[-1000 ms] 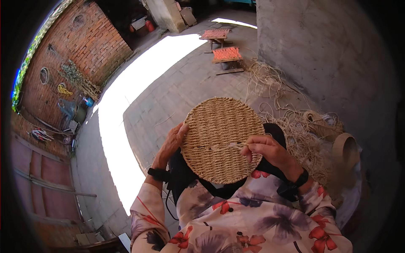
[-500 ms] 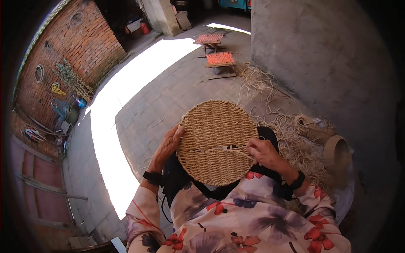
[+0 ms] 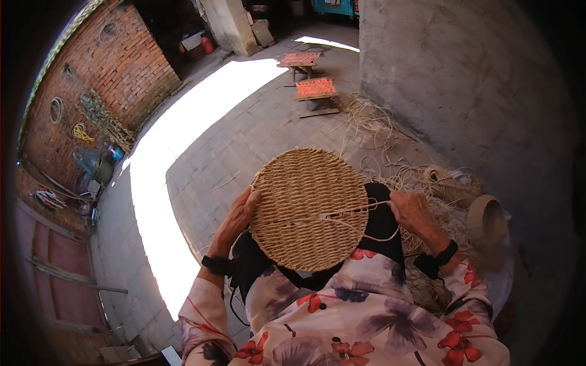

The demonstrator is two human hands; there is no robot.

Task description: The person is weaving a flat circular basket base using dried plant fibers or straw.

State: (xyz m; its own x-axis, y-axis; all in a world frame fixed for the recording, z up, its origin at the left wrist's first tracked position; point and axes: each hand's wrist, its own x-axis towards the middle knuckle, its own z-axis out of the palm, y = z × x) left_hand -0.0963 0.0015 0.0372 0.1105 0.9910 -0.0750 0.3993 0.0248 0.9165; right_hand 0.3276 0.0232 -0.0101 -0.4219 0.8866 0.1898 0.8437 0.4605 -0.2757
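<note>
"Where's the round woven mat (image 3: 308, 183)?"

"Over the person's lap (image 3: 383, 223), left of the right hand (image 3: 414, 213), whose fingers pinch a cord (image 3: 378, 204) stretched crosswise from it. The left hand (image 3: 239, 213), nearer, grips its left rim."

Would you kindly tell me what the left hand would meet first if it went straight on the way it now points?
Most likely the round woven panel, whose left rim the left hand touches; depth is hard to judge.

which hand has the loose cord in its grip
The right hand: it pinches the loose cord that runs out from the woven disc. The left hand holds the disc by its left rim instead.
</note>
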